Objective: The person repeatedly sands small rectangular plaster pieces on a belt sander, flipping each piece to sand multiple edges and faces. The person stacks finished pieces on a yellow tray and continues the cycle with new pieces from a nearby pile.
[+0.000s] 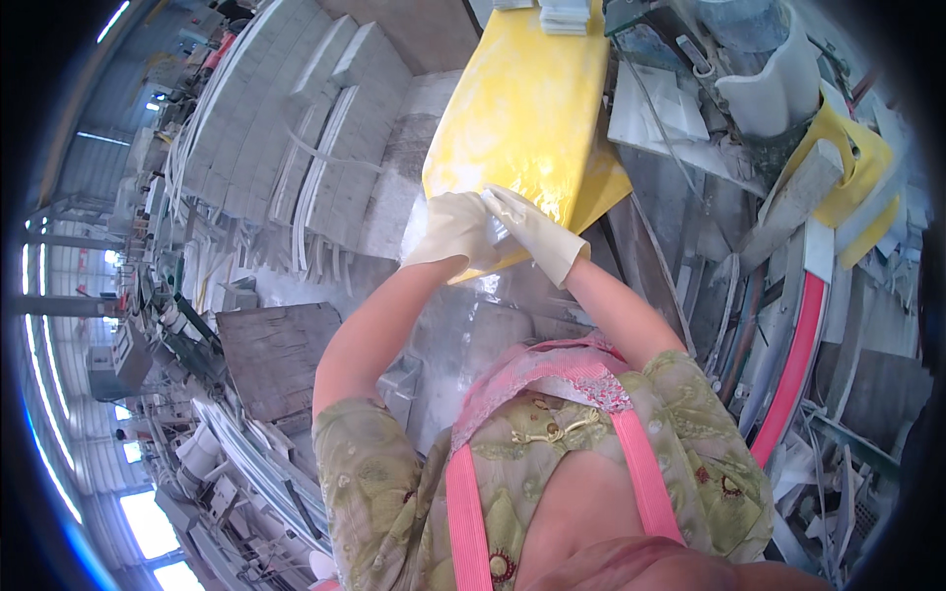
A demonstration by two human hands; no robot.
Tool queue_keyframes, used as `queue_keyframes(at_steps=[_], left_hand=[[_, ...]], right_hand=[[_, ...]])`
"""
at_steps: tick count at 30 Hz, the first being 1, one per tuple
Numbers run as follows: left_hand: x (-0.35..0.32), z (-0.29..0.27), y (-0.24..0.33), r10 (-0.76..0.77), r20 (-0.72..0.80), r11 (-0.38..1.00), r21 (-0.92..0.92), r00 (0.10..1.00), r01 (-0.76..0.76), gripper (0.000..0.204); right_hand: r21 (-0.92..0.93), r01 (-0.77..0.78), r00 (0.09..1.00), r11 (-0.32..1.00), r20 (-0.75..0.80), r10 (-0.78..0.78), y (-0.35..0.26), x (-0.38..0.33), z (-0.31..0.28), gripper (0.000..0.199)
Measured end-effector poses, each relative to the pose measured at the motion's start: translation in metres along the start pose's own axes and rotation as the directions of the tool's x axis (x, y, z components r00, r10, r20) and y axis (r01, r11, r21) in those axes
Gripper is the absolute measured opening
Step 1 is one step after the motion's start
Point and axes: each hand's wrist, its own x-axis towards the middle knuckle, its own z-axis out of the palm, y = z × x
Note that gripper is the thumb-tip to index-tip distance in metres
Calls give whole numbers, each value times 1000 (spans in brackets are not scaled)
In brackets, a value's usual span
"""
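Note:
My left hand and my right hand both wear cream rubber gloves. They come together over the near end of a long, wet, shiny yellow sheet that covers a bench. Between them shows a small pale, glossy piece, too little of it visible to name. The fingers of both hands look closed around it, with the fingertips partly hidden. White smears mark the yellow surface, and a loose yellow flap hangs at its right side.
Pale flat slabs stand in thick stacks to the left. At the bench's far end lies a small stack of white pieces. A white curved container and offcuts crowd the right. A brown board leans at lower left.

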Motion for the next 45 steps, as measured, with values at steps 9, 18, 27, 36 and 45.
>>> queue_keyframes(at_steps=[9,18,27,36,45], left_hand=[[6,0,-15,-18,79,993,-111,997,27,67],[64,38,-134,143,267,670,-735,953,106,77],[111,57,-199,212,223,-327,-901,951,284,58],[363,7,-184,-62,42,-454,-891,997,9,55],[505,-23,-148,-115,-5,-392,-918,993,-50,52]], right_hand=[[91,-93,973,992,-202,110,-4,3,-10,47],[-645,-271,897,714,-438,-55,28,56,-50,50],[-902,-285,944,323,-323,-70,36,70,-45,58],[-894,-319,942,314,-335,4,16,84,-46,58],[-859,-355,933,368,-353,75,7,92,-52,56]])
